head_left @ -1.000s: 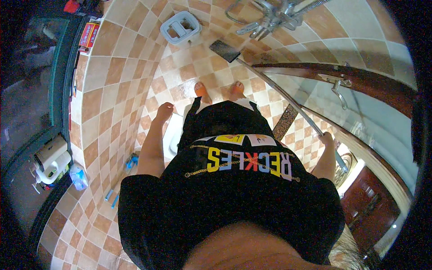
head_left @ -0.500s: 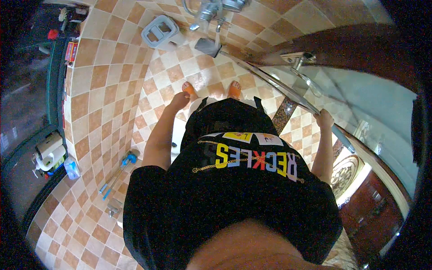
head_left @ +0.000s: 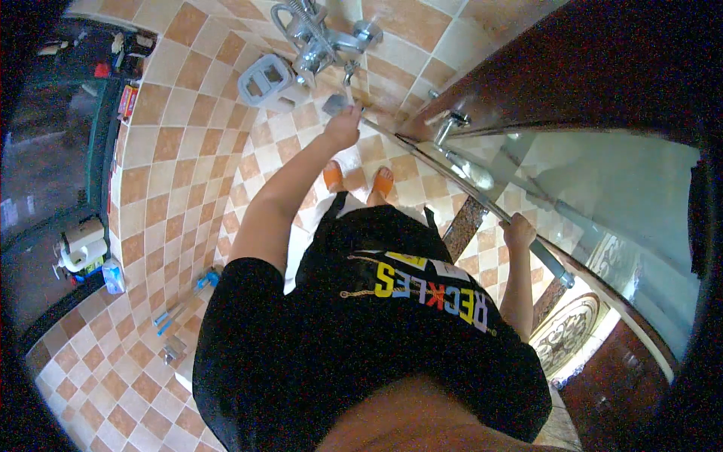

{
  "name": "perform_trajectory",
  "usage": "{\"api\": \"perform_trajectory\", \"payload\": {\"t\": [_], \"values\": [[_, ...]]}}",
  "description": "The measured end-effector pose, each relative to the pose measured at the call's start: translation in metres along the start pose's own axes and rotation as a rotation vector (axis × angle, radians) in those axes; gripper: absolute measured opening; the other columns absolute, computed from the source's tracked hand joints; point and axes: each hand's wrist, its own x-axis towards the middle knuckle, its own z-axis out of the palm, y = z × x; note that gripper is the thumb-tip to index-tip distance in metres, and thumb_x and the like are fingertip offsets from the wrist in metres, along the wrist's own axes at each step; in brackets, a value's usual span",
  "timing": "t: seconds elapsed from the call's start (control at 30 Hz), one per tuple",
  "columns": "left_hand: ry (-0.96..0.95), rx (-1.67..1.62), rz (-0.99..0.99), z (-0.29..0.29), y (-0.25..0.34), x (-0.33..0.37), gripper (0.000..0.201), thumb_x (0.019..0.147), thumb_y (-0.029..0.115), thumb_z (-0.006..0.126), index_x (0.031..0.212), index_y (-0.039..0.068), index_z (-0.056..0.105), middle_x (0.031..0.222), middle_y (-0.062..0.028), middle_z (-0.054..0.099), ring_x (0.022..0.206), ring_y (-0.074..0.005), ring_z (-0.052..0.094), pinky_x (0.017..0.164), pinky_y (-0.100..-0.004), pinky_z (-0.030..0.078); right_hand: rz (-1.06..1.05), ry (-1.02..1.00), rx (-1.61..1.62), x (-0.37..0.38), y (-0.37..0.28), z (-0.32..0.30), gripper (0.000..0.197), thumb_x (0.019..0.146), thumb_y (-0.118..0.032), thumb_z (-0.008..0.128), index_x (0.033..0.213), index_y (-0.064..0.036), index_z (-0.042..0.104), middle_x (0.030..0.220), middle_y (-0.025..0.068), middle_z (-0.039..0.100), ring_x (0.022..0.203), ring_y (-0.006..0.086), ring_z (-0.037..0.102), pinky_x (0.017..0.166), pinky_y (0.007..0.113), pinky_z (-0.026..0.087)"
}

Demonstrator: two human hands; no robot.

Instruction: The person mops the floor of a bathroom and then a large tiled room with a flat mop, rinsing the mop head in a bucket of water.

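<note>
My right hand [head_left: 518, 230] is wrapped round the handle of a long flat mop [head_left: 444, 172], just ahead of its grey-blue grip end. The metal pole slants across to the far wall, where its grey head [head_left: 334, 104] sits low by the tiles. My left hand [head_left: 344, 128] is stretched forward over the floor, beside the mop head and below a small metal tap [head_left: 350, 71]. Its fingertips are too small and blurred to show whether they touch anything. Left of the mop head stands a grey and white mop bucket [head_left: 265, 81] with two openings on top.
A chrome shower mixer [head_left: 320, 45] with a hose juts from the far wall. A glass panel [head_left: 602, 181] runs along the right, beside a dark stone threshold [head_left: 465, 226]. Blue-handled tools [head_left: 203, 282] lean at the left wall. Bottles and boxes line the window ledge [head_left: 113, 188].
My left hand has moved forward and right, from beside my leg to near the mop head. My right hand, still on the handle, sits lower and farther left in view. My view has shifted.
</note>
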Motion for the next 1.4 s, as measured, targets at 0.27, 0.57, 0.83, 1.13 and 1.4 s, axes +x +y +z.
{"api": "perform_trajectory", "payload": {"t": [0.27,0.57,0.83,1.13,1.4], "values": [[-0.050,0.348,0.023,0.010,0.011,0.082,0.053,0.083,0.014,0.035,0.131,-0.002,0.019,0.136,-0.0203,0.019,0.126,-0.0323,0.022,0.101,-0.0417,0.023,-0.058,0.128,-0.034,0.006,0.013,0.018,0.034,0.066,-0.037,0.067,0.076,-0.0070,0.057,0.073,0.0136,0.061,0.071,0.0307,0.060,0.062,0.040,0.046],[0.081,0.441,0.215,0.033,-0.044,0.102,0.049,0.082,0.013,0.036,0.128,0.000,0.026,0.134,-0.0150,0.028,0.119,-0.0305,0.034,0.093,-0.0408,0.033,0.019,-0.112,-0.062,0.000,-0.002,-0.001,0.040,0.072,-0.039,0.062,0.096,-0.0084,0.054,0.091,0.0104,0.060,0.087,0.0279,0.058,0.073,0.041,0.044],[0.254,0.427,0.143,0.065,-0.064,0.137,0.032,0.081,0.014,0.034,0.107,0.003,0.049,0.116,-0.0138,0.048,0.110,-0.0216,0.043,0.091,-0.0340,0.036,-0.066,0.006,-0.063,-0.006,-0.003,0.003,0.036,0.068,-0.041,0.064,0.077,-0.0079,0.054,0.075,0.0110,0.060,0.072,0.0296,0.059,0.060,0.040,0.046],[0.629,0.692,0.088,0.081,-0.142,0.087,0.019,0.074,0.015,0.048,0.085,0.004,0.060,0.089,-0.0114,0.059,0.087,-0.0234,0.052,0.076,-0.0364,0.042,-0.079,-0.032,-0.071,-0.022,-0.014,-0.014,0.035,0.070,-0.041,0.062,0.078,-0.0080,0.054,0.073,0.0109,0.061,0.070,0.0291,0.060,0.060,0.039,0.047],[-0.418,0.054,0.056,0.112,-0.112,-0.030,0.028,0.069,0.010,0.052,0.096,0.004,0.059,0.102,-0.0182,0.056,0.095,-0.0324,0.054,0.077,-0.0394,0.046,-0.230,-0.085,-0.083,-0.055,-0.055,-0.068,0.032,0.074,-0.035,0.059,0.083,-0.0056,0.053,0.073,0.0111,0.059,0.072,0.0281,0.059,0.061,0.037,0.047]]}}
